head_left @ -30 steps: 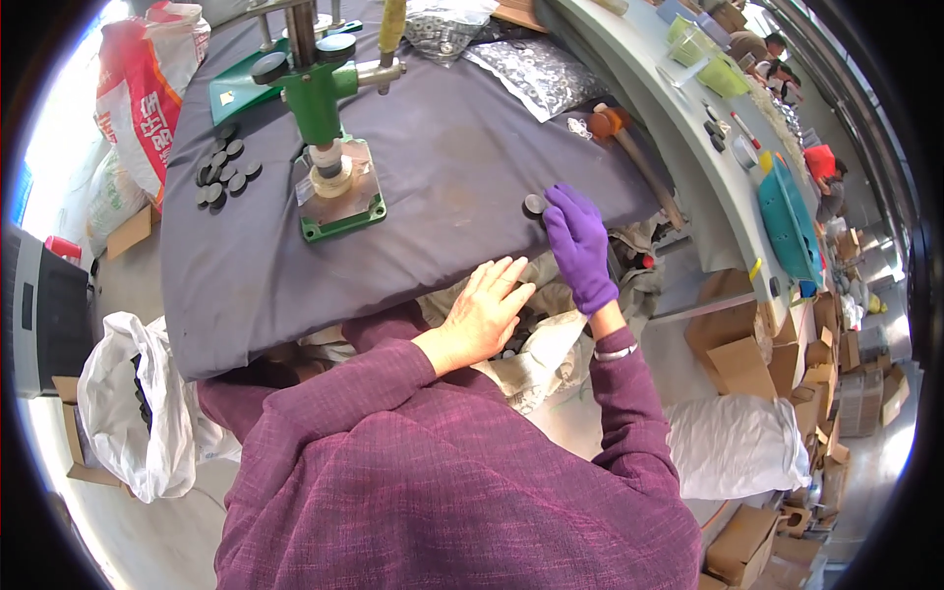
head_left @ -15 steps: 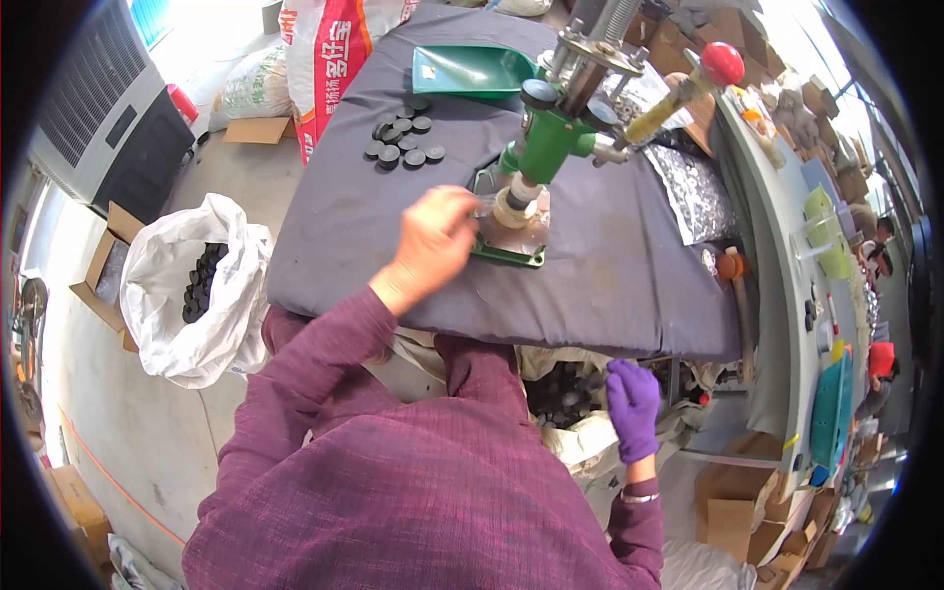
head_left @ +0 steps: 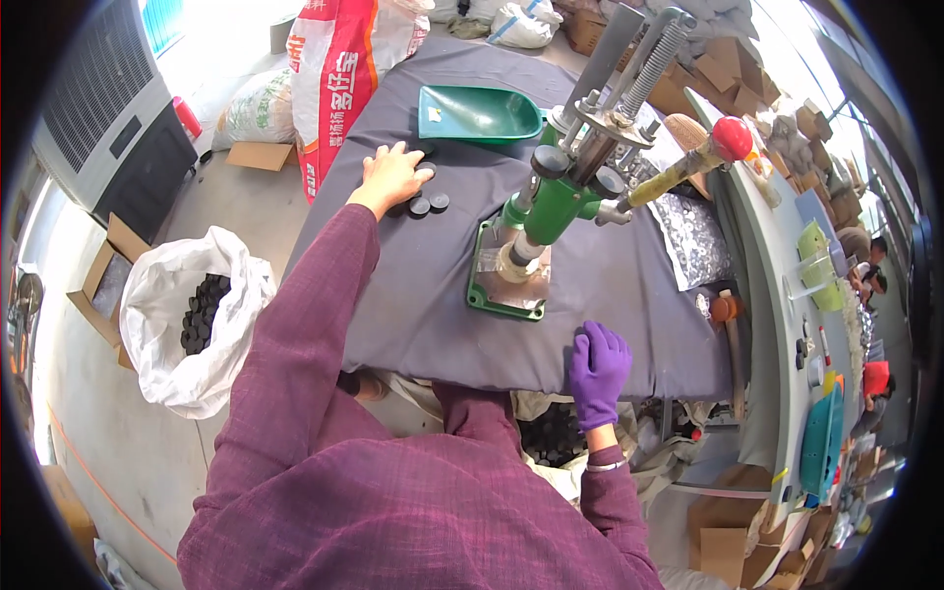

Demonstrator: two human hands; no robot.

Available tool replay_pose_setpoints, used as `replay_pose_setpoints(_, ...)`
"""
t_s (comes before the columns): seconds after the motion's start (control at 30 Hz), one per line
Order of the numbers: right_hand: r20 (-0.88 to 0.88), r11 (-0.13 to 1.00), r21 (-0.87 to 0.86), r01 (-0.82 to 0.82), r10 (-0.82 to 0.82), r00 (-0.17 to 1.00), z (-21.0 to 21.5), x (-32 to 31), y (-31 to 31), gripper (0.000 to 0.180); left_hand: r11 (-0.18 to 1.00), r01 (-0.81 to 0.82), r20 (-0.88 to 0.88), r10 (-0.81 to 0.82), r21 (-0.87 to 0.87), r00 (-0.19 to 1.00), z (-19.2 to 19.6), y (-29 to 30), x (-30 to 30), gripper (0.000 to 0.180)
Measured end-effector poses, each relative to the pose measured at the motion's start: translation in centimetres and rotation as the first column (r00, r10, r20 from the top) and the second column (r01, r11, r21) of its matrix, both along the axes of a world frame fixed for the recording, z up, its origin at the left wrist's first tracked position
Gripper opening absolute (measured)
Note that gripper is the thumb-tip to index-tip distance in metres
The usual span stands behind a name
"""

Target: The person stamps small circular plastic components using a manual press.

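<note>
My bare left hand [head_left: 391, 179] reaches over the cluster of black round caps [head_left: 420, 207] on the cloth-covered table [head_left: 413, 315]. Its fingers are spread, and it hides most of the caps. My right hand [head_left: 600, 374], in a purple glove, lies at the table's near edge with its fingers loosely stretched. Between the hands stands a green hand press [head_left: 559, 211] with a red-knobbed lever [head_left: 730, 139]. A pale round holder [head_left: 515, 262] sits on its base plate, under the ram.
A green scoop [head_left: 472, 114] lies behind the caps. White sacks of black caps stand on the floor at left [head_left: 147, 324] and under the table's near edge. To the press's right are a clear bag of small parts [head_left: 693, 241] and a hammer [head_left: 726, 307].
My left hand has moved from the press base forward and left to the caps. My gloved right hand has risen from above the sack to the table edge, its fist loosening.
</note>
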State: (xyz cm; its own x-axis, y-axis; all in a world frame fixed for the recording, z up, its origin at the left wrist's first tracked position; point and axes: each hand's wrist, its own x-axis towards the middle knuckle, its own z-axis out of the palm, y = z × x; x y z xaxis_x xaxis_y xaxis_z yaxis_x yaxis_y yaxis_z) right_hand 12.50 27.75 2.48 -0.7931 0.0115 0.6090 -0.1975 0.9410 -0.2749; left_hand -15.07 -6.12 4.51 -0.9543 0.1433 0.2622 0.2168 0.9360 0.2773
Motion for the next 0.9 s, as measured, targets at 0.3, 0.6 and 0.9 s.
replay_pose_setpoints(0.3,0.065,0.999,-0.039,0.028,-0.025,0.998,0.1,-0.3,-0.4,0.022,0.992,-0.055,0.287,0.085,-0.112,0.954,2.1,3.4,-2.5,0.064)
replay_pose_setpoints(0.6,0.067,0.999,-0.044,0.015,-0.012,0.998,-0.3,-0.5,-0.2,0.023,0.974,0.133,0.136,-0.109,-0.181,0.985,0.0,3.0,3.8,0.05)
replay_pose_setpoints(0.9,0.058,0.999,-0.022,0.04,-0.038,0.998,-0.5,-0.4,-0.5,0.022,0.961,0.26,-0.166,-0.242,0.095,0.956,-1.1,-0.9,4.7,0.041)
